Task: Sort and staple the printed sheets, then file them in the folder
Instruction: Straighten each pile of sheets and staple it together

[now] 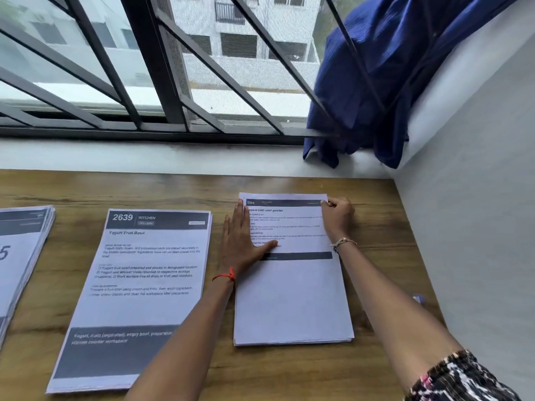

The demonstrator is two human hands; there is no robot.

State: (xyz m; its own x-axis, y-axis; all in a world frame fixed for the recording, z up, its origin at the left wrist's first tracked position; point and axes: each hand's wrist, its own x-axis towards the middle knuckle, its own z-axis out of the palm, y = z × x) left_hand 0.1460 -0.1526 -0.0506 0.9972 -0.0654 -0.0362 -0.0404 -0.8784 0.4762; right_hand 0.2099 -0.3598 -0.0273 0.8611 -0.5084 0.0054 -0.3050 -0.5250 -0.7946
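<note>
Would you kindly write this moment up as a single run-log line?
phase: sorting | left hand: flat on right stack, left edge | right hand: pinches its top-right corner | middle stack, left stack: idle

Leftmost paper stack [24,244] partly off-frame.

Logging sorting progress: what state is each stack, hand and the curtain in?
right stack, lying flat, held by both hands
middle stack, lying flat, face up, untouched
left stack, flat, edges fanned, partly out of frame
left hand, flat, pressing the right stack's left edge
right hand, pinching the right stack's top right corner
curtain, bunched up at the right
</note>
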